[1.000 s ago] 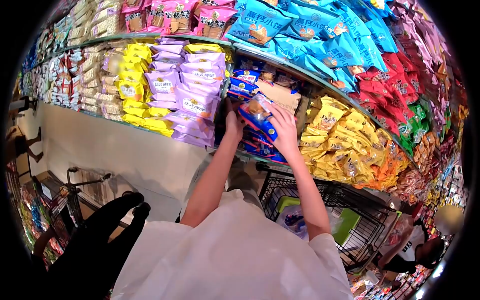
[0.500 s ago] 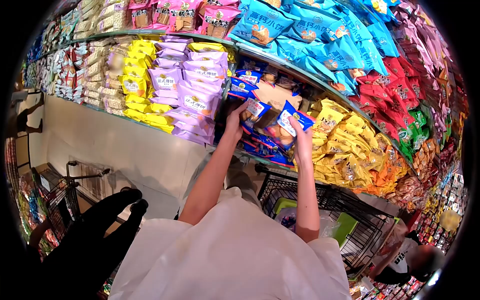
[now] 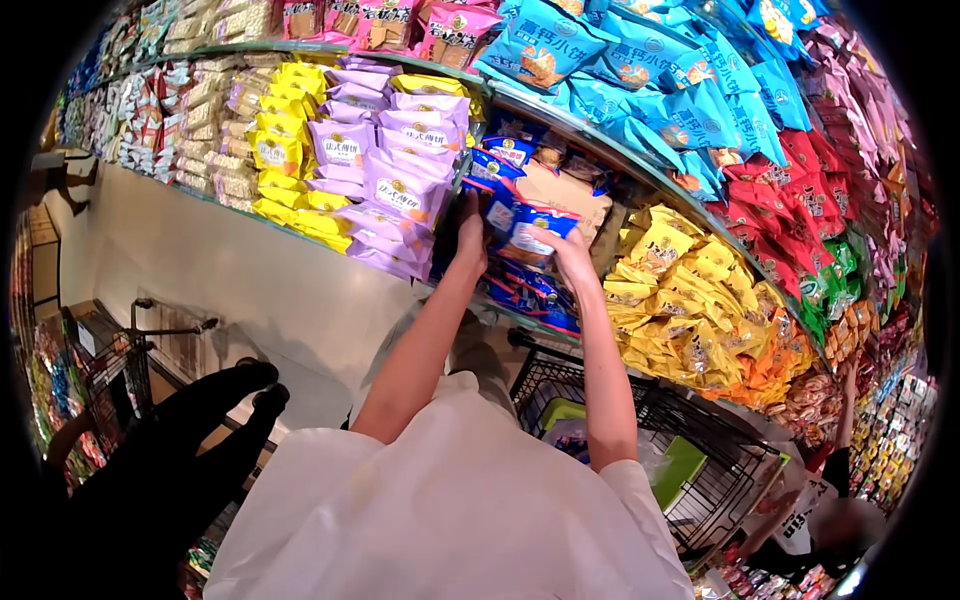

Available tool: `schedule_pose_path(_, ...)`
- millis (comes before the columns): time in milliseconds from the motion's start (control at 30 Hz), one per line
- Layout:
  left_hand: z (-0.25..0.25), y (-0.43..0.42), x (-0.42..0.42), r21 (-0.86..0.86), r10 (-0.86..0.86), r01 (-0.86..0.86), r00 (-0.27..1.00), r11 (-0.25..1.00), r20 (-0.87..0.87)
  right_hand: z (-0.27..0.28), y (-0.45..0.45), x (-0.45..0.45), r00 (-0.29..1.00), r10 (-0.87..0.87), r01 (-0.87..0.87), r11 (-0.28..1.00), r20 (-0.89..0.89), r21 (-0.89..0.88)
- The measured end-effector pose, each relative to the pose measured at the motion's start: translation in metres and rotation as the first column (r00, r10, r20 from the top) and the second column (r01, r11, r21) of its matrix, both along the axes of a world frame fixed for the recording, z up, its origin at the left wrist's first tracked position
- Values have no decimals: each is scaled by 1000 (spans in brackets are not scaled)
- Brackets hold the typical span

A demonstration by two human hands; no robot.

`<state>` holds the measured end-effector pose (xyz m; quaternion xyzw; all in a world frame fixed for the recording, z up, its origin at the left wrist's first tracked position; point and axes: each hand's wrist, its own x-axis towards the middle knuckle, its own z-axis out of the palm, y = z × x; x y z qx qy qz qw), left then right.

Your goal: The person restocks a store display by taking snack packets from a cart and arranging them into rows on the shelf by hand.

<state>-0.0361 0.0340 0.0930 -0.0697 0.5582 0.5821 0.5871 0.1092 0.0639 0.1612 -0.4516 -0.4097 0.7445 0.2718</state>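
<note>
My right hand (image 3: pixel 568 252) grips a blue snack packet (image 3: pixel 535 236) with a white label, over the section of blue packets between the purple and yellow ones. Beside it, my left hand (image 3: pixel 472 232) is at the left edge of that section, against another blue packet (image 3: pixel 499 208); its fingers are in shadow and partly hidden. A brown cardboard piece (image 3: pixel 565 195) lies behind the packets. More blue packets (image 3: pixel 530 290) lie below my hands, near the shelf's front edge.
Purple packets (image 3: pixel 400 190) stand left, yellow packets (image 3: pixel 680 300) right, light blue packets (image 3: pixel 640 60) on the tier above. A black wire cart (image 3: pixel 700 470) is at lower right. Other people's dark-clothed legs (image 3: pixel 180 440) are at lower left, and a person (image 3: pixel 805 515) is at far right.
My right hand has moved left with a blue packet, close to my left hand. The two packets that were apart are now side by side. The view has shifted slightly.
</note>
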Motion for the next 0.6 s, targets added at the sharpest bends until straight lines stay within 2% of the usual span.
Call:
schedule_pose_path(67, -34, 2, -1, 14, 8, -7, 1000, 1000, -26, -4, 5, -15, 1000, 29, -28, 998, -9, 51)
schedule_pose_path(167, -40, 2, 0, 6, 51, -51, 995, 999, -83, -5, 13, -29, 985, 170, -170, 984, 9, 44)
schedule_pose_path(200, -33, 4, 3, -10, 87, -89, 991, 996, -106, -11, 15, -32, 985, 172, -172, 984, 5, 40)
schedule_pose_path(233, -7, 5, 6, -101, 95, -102, 993, 990, -71, -21, 16, -35, 984, 176, -176, 981, 15, 86)
schedule_pose_path(267, 10, 2, 5, -102, 97, -104, 993, 989, -73, -26, 16, -36, 984, 179, -180, 975, 26, 133)
schedule_pose_path(333, 26, -1, 3, -248, -23, -4, 994, 969, -108, -20, 14, -38, 987, 159, -161, 974, 28, 162)
schedule_pose_path(367, 11, -2, 1, -280, -107, 56, 980, 958, -168, -17, 13, -36, 985, 163, -169, 972, 53, 166)
schedule_pose_path(400, 8, -3, 1, -281, -108, 58, 980, 958, -168, -17, 12, -34, 983, 167, -178, 969, 79, 169)
schedule_pose_path(433, 5, -2, 3, -317, -151, 63, 954, 946, -260, -23, 11, -30, 983, 167, -178, 970, 79, 168)
schedule_pose_path(467, 1, -2, 3, -352, -195, 65, 917, 934, -349, -35, 10, -26, 993, 75, -90, 978, 87, 187)
schedule_pose_path(500, 2, -2, 4, -355, -197, 65, 917, 933, -348, -46, 7, -21, 995, -17, -2, 979, 94, 204)
schedule_pose_path(533, 3, -3, 5, -215, -23, -26, 974, 976, -224, -57, 5, -16, 995, -18, -1, 980, 94, 200)
schedule_pose_path(567, 4, -3, 5, -87, 136, -141, 988, 986, -70, -68, 4, -11, 952, -27, -88, 930, 305, 357)
schedule_pose_path(600, -2, -4, 5, -89, 133, -139, 989, 986, -70, -73, 2, -8, 864, -72, -205, 853, 498, 479)
